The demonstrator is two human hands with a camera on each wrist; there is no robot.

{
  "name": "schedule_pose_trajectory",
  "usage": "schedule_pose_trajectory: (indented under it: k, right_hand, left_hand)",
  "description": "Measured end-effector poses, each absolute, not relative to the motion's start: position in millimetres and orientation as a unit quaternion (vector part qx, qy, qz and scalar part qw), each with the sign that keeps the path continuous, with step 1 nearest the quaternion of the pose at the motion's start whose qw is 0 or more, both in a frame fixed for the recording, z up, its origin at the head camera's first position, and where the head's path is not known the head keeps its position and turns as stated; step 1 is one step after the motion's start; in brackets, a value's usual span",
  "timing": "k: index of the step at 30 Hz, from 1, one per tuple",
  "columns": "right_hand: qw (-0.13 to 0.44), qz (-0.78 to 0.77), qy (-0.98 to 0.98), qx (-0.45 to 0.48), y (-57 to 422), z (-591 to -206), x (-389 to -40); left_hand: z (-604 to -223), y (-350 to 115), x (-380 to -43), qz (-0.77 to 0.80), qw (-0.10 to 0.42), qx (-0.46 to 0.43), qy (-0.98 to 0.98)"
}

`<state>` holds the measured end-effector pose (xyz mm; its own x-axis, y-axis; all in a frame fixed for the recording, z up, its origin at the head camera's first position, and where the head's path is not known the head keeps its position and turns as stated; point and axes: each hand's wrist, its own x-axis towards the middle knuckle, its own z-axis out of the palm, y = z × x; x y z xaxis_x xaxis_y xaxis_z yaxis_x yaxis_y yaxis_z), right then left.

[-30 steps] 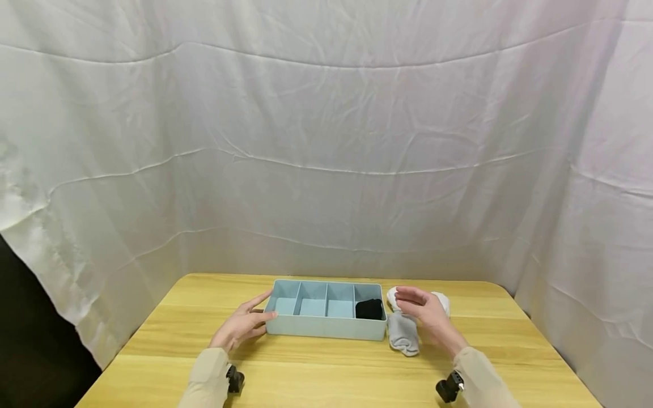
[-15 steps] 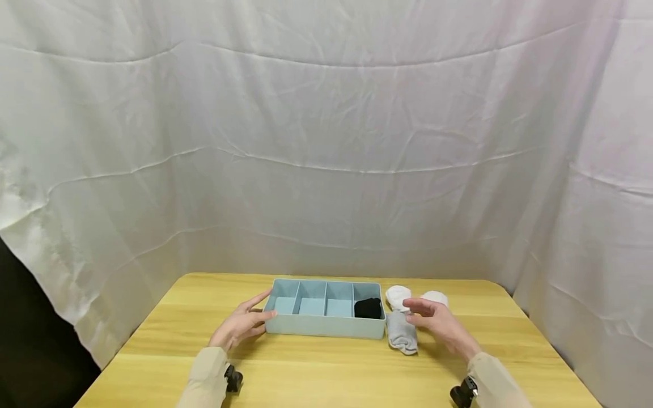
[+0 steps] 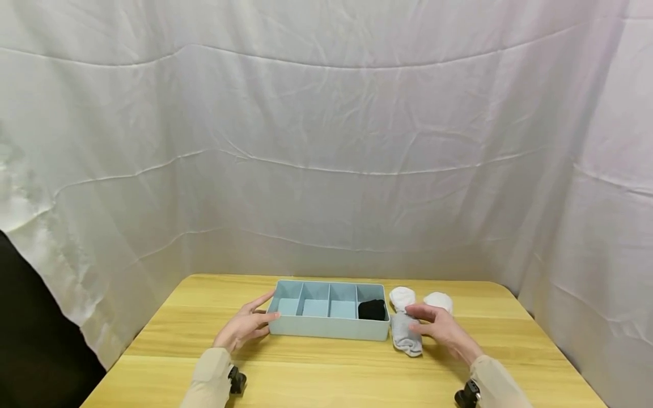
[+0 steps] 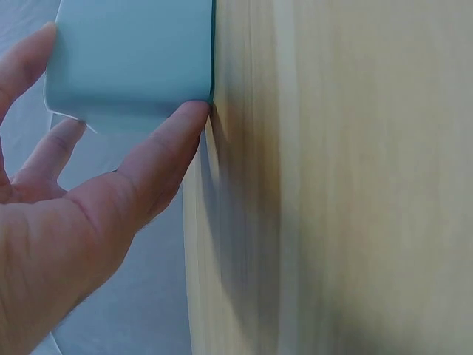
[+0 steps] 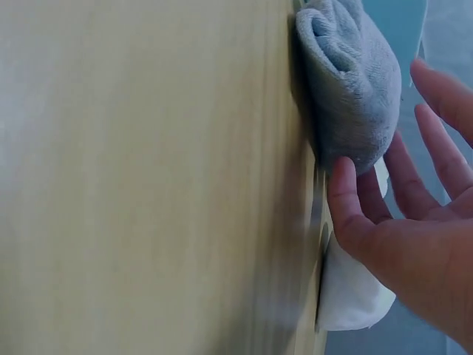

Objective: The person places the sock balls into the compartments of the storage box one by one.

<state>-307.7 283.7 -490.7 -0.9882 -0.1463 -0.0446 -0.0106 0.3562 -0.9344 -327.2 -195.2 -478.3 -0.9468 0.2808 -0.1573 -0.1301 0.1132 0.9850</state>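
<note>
A pale blue divided box (image 3: 326,327) stands on the table, with a black rolled bundle, perhaps socks (image 3: 372,310), in its rightmost compartment. My left hand (image 3: 245,327) spans the box's left end with fairly straight fingers; in the left wrist view its thumb (image 4: 166,151) touches a corner. Right of the box lies a grey folded sock bundle (image 3: 405,335). My right hand (image 3: 444,330) is at its right side, fingers spread and thumb below. In the right wrist view the thumb tip (image 5: 341,177) touches or nearly touches the grey bundle (image 5: 355,89); no firm hold shows.
Two white rolled bundles lie behind the grey one, one nearer the box (image 3: 402,297) and one farther right (image 3: 439,301). The wooden table (image 3: 336,374) has a pale curtain (image 3: 326,215) behind it and at both sides.
My right hand has drawn back from over the white bundles and come down beside the grey bundle. The left hand stays on the box's end.
</note>
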Motion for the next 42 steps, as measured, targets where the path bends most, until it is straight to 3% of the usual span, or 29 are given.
schedule_pose_trajectory:
  k: [7, 29, 42]
  right_hand:
    - [0.065, -0.549, 0.83, -0.072, 280.7, -492.6, -306.9]
    - [0.041, -0.536, 0.843, -0.021, 277.8, -496.3, -307.6]
    - [0.034, -0.562, 0.824, -0.055, 299.1, -483.8, -304.9]
  left_hand:
    - [-475.9, -194.8, -326.9, 0.663, 0.15, 0.053, 0.731]
    - [-476.4, -192.2, -331.0, 0.662, 0.15, 0.057, 0.733]
    - [-474.2, -190.5, -328.6, 0.663, 0.154, 0.052, 0.731]
